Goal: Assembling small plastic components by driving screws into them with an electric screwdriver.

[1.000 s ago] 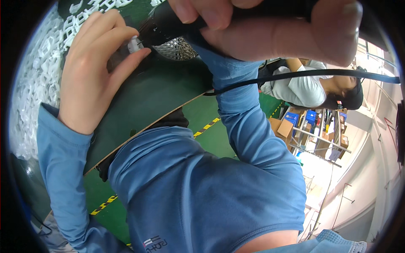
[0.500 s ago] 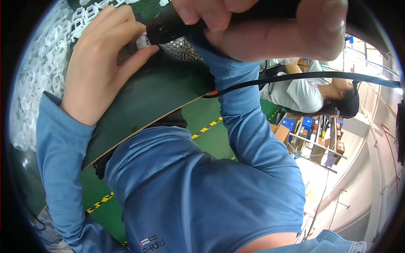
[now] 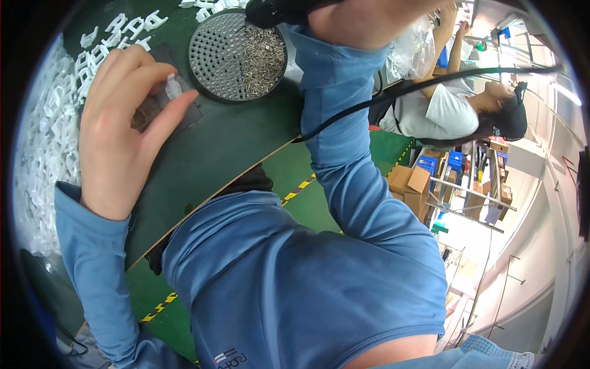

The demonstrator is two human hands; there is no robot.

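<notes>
Head view shows the left hand [image 3: 123, 132] pinching a small white plastic piece [image 3: 172, 86] between thumb and fingertips, holding it down on a dark square pad [image 3: 184, 114] on the green bench top [image 3: 233, 154]. Just right of that pinch and slightly farther from the body sits a round perforated tray [image 3: 215, 58] with a heap of small screws [image 3: 261, 55] on its right half; many holes on its left half look unfilled. Above the tray, the right hand [image 3: 369, 18] is wrapped closed around a dark corded power tool [image 3: 276, 11], whose tip hangs over the screws. Left of the pinch lies a big pile of white plastic parts [image 3: 49, 141]. Judging from that large pile and the single piece held, most of the work appears left to do. Beyond the right arm, another person [image 3: 442, 117] sits at a neighbouring station.
</notes>
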